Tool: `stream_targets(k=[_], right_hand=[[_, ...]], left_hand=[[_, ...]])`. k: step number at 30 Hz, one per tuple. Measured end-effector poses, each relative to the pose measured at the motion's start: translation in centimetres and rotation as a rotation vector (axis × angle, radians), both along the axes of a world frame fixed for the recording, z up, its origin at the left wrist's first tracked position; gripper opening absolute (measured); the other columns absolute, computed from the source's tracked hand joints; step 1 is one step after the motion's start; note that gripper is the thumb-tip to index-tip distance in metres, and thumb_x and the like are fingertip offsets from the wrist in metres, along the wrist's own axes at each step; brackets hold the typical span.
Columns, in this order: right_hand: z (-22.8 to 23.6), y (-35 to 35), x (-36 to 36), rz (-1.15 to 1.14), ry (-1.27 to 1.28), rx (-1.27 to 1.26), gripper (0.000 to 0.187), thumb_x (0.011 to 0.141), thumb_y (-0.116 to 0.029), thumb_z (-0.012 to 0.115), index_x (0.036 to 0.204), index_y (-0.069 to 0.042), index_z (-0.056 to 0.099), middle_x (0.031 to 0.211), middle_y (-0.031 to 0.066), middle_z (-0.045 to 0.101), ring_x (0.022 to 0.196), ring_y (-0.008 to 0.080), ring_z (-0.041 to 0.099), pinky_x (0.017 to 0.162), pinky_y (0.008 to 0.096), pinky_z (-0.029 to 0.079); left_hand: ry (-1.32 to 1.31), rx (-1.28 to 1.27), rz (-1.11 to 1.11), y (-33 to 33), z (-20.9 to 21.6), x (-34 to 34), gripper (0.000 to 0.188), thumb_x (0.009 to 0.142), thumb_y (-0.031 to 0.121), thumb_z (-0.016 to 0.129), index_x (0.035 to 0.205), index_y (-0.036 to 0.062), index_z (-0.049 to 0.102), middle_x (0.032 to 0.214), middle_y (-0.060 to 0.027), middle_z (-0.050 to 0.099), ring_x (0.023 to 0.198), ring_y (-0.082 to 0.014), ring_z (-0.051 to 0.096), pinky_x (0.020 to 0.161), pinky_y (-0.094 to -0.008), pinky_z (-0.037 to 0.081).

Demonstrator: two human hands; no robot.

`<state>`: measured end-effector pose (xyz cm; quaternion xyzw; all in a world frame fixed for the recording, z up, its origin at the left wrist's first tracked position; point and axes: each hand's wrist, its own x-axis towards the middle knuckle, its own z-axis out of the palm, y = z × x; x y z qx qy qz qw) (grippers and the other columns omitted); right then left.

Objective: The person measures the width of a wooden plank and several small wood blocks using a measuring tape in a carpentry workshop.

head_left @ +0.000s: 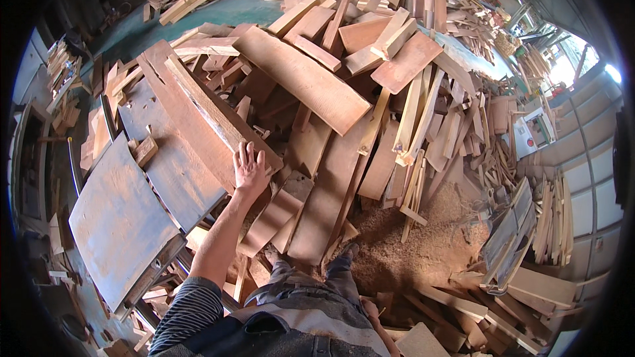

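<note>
My left hand lies on the near end of a long reddish-brown board with a pale, rough edge. Its fingers are stretched out and somewhat apart on the wood, not wrapped round it. The board rests on a wider wooden plank, which lies over the metal top of a machine table. Low at my right side hangs my right hand, close to my hip; its fingers are too small and partly hidden to make out.
A large heap of loose boards fills the area ahead. Sawdust covers the floor to my right. A grey-blue metal plate extends at the left. More offcuts lie at the lower right, and a white machine stands farther right.
</note>
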<state>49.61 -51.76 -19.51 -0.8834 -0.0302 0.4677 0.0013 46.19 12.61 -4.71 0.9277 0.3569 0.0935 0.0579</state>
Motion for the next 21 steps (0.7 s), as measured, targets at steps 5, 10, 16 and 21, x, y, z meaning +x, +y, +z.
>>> stream_targets(k=[5,10,16,21], right_hand=[[1.4,0.1,0.4,0.046,0.046,0.035,0.051,0.101,-0.048,0.045,0.130,-0.013,0.068,0.134,0.0217,0.065,0.131,0.0424,0.056,0.107,0.0455,0.045],[1.1,0.6,0.1,0.026,0.014,-0.035,0.058,0.100,-0.051,0.048,0.130,-0.005,0.066,0.135,0.0235,0.065,0.130,0.0388,0.059,0.106,0.0429,0.045],[-7.1,-4.6,-0.4,0.157,-0.246,0.070,0.039,0.102,-0.036,0.046,0.107,-0.006,0.070,0.103,0.0203,0.074,0.099,0.0374,0.072,0.080,0.0501,0.056],[-2.9,-3.8,0.2,0.218,-0.120,0.149,0.044,0.101,-0.040,0.045,0.108,-0.006,0.073,0.106,0.0228,0.073,0.103,0.0423,0.070,0.086,0.0547,0.054]], left_hand=[[0.038,-0.022,0.000,0.2,0.1,0.0,0.061,0.083,0.025,0.073,0.136,0.0008,0.054,0.156,-0.0250,0.034,0.151,-0.0452,0.022,0.121,-0.0585,0.019],[0.080,0.029,0.010,0.3,-0.5,-0.3,0.065,0.086,0.027,0.072,0.142,0.0020,0.052,0.157,-0.0246,0.034,0.151,-0.0451,0.021,0.121,-0.0580,0.020],[-0.042,0.152,0.018,1.2,-3.2,-0.6,0.070,0.086,0.046,0.072,0.140,0.0057,0.054,0.154,-0.0218,0.040,0.146,-0.0439,0.031,0.119,-0.0585,0.026],[0.088,0.062,0.025,0.6,-1.6,-0.1,0.076,0.076,0.031,0.083,0.141,0.0091,0.051,0.156,-0.0205,0.034,0.150,-0.0429,0.022,0.120,-0.0565,0.022]])
